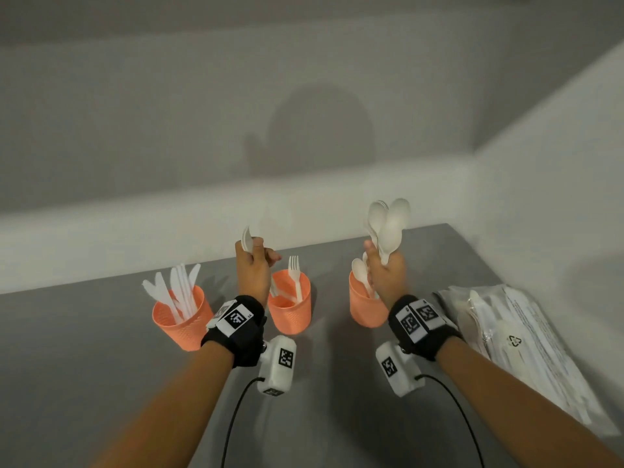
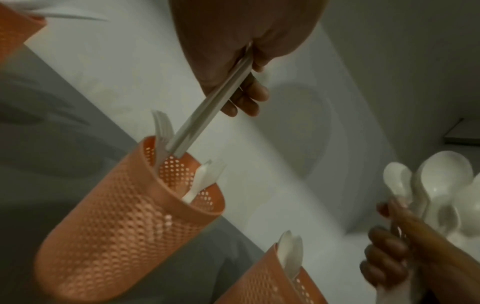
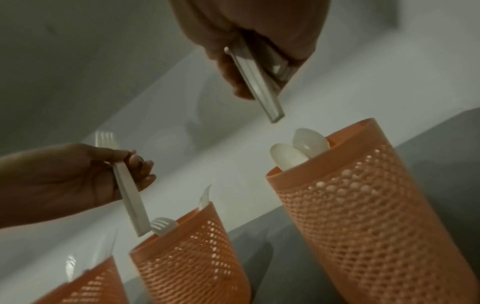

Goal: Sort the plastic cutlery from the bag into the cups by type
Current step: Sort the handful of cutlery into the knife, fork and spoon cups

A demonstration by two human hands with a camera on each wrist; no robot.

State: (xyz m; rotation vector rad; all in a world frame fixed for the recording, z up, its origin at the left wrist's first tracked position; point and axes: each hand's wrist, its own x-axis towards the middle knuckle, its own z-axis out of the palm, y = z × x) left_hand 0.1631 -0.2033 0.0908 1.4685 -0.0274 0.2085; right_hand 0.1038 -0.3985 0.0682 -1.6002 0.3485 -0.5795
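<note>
Three orange mesh cups stand in a row on the grey table. The left cup holds knives, the middle cup forks, the right cup spoons. My left hand grips a small stack of white forks over the middle cup. In the left wrist view the fork handles reach down to the rim of the middle cup. My right hand grips a bunch of white spoons, bowls up. Their handles hang just above the spoon cup.
The clear plastic bag lies on the table at the right, with white cutlery still showing inside. White walls close off the table at the back and the right. Cables trail from both wrist cameras toward the front edge.
</note>
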